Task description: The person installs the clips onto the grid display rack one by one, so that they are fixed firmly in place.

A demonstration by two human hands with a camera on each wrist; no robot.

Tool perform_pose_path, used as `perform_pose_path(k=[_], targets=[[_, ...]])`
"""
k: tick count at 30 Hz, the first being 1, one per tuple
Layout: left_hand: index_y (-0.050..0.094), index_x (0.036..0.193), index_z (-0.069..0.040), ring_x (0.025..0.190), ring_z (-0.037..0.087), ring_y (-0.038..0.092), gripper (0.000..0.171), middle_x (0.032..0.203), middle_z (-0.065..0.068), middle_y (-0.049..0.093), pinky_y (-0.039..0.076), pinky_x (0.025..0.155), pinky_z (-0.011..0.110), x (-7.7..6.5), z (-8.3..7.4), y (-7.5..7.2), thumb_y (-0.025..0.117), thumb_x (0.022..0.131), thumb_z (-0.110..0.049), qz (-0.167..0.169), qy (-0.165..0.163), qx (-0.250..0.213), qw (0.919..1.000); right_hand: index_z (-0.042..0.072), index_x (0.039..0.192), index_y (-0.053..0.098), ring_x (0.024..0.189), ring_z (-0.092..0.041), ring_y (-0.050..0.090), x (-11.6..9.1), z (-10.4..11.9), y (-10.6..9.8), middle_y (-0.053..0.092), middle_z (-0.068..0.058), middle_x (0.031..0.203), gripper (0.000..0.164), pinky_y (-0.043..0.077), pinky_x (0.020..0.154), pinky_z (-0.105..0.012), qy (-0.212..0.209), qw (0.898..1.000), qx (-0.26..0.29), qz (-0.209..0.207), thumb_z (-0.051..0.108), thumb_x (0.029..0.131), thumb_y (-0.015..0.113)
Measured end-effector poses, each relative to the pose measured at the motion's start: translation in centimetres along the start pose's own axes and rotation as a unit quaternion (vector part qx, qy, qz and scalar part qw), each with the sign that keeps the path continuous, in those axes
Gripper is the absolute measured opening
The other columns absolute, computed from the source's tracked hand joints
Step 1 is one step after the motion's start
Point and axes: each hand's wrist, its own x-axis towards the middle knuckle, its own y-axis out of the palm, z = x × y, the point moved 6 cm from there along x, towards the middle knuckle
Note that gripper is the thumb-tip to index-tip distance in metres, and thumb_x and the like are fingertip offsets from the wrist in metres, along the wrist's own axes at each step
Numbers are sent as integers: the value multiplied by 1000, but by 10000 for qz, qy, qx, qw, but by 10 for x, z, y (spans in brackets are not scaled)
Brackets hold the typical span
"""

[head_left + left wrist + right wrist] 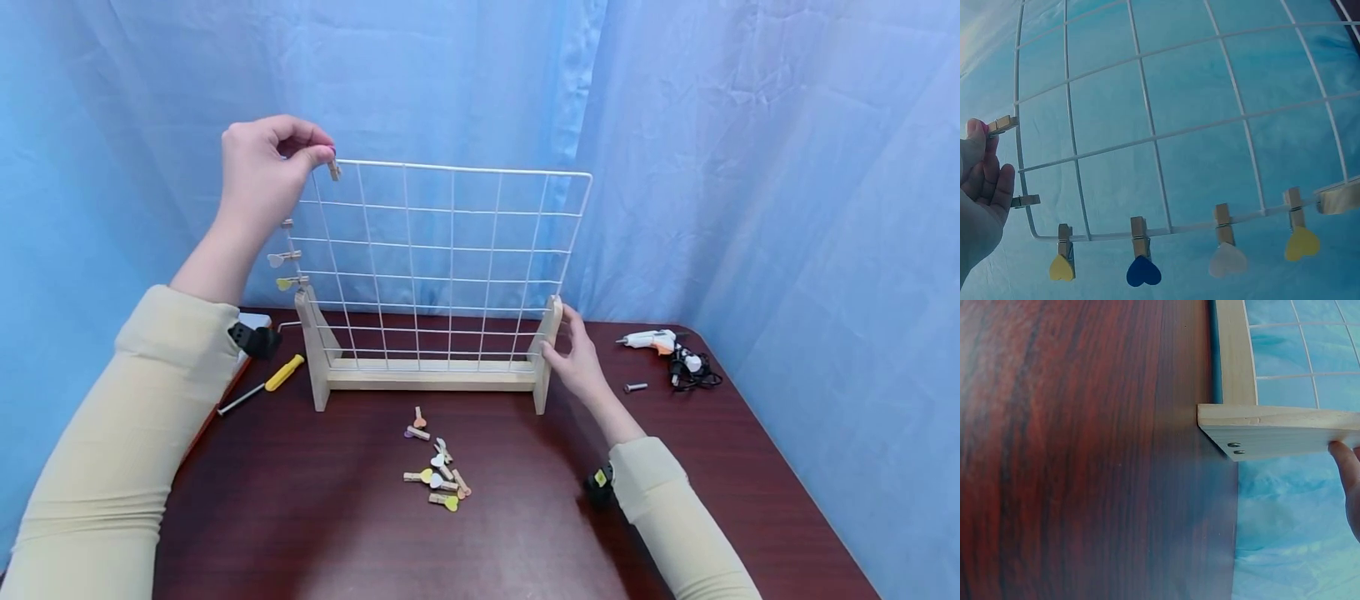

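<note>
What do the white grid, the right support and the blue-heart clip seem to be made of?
White grid: probably metal wire, smoothly coated; its bars are thin and even.
Right support: apparently unvarnished wood; it looks pale and matt, with faint grain.
Blue-heart clip: likely bare wood, being tan; its flat, evenly blue heart could be painted wood or plastic.

Hidden in head view behind left hand (264, 171): upper left corner of wire grid (452, 211). Cut off by right wrist view's right edge: right hand (1351, 481), wooden upright (1279, 439). Mostly covered by left sleeve (150, 383), unidentifiable: white object (258, 320).
</note>
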Motion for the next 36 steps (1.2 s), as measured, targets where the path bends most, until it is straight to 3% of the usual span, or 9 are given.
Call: perform_pose_path(k=[5,11,18,23,26,29,31,36], targets=[[71,87,-9,61,4,50,25,69,-15,59,35,60,18,10,0,-1,63,80,-32,-24,-163,82,9998,5,137,25,114,-36,43,0,1,1,40,-21,127,63,48,76,-51,22,10000,14,-2,0,83,57],[72,86,-10,56,5,46,26,67,-14,59,33,55,20,15,-4,1,62,81,-34,-84,-114,459,9988,4,136,25,112,-37,44,-1,3,1,40,-22,126,63,48,75,-51,-42,10000,52,-29,-1,83,56],[72,90,-12,55,10,41,29,74,0,65,28,55,22,13,-1,6,60,82,-37,132,-101,786,9968,3,136,24,111,-38,43,-2,4,4,40,-22,126,62,48,75,-52,-92,9999,106,-14,-1,83,56],[70,99,-17,59,7,42,32,77,-4,61,30,56,21,7,-3,1,59,81,-40,147,-85,841,9963,3,136,25,112,-39,43,-1,5,5,40,-22,126,62,48,75,-52,-111,9999,101,-16,-1,83,56],[68,104,-18,64,4,43,34,80,-5,57,33,57,18,-2,-11,-4,59,80,-41,-19,72,815,9966,4,136,25,112,-38,44,-1,5,5,40,-22,126,62,48,75,-51,-89,9999,57,-12,0,83,56],[68,102,-16,67,4,43,31,86,-3,60,35,60,14,-18,-22,-5,62,80,-36,-322,563,679,9956,4,137,24,112,-37,43,-1,5,3,40,-22,126,63,48,75,-51,-63,10000,44,1,0,83,56],[69,101,-14,68,6,45,28,89,-1,64,36,60,14,-32,-27,-1,64,79,-32,-354,893,595,9936,4,137,24,112,-37,43,0,4,2,40,-22,126,63,48,76,-51,-45,10000,44,6,0,83,56],[68,100,-10,68,11,49,28,91,2,65,37,58,18,-74,-23,27,69,77,-25,312,1214,422,9912,4,136,26,111,-38,44,-1,3,0,40,-22,126,62,49,75,-50,-31,10000,3,-35,0,83,56]])
